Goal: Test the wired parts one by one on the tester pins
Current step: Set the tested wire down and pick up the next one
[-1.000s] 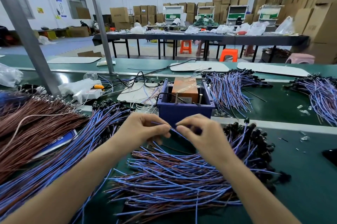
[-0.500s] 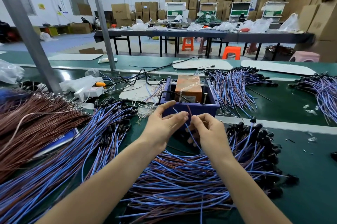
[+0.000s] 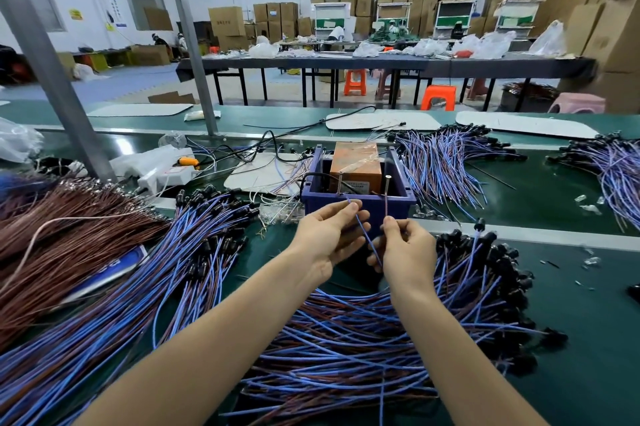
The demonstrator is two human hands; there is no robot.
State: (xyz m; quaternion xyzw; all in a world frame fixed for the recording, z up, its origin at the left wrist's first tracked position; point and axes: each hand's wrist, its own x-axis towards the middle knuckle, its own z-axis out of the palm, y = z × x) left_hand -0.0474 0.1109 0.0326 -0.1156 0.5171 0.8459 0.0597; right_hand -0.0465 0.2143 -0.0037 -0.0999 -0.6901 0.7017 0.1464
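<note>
Our left hand (image 3: 329, 235) pinches the blue lead (image 3: 363, 235) and our right hand (image 3: 408, 252) pinches the brown lead (image 3: 386, 209), both ends pointing up and far. The tester pins (image 3: 387, 185) stand upright just beyond, one ahead of each hand, in the blue box (image 3: 401, 207).

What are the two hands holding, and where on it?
The left hand pinches the blue wire near its free end; the right hand pinches the brown wire near its end.

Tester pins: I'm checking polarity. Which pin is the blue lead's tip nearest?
The left pin on the blue tester box: the blue lead, pinched by the left hand, ends just below it. The right pin stands above the brown lead.
</note>
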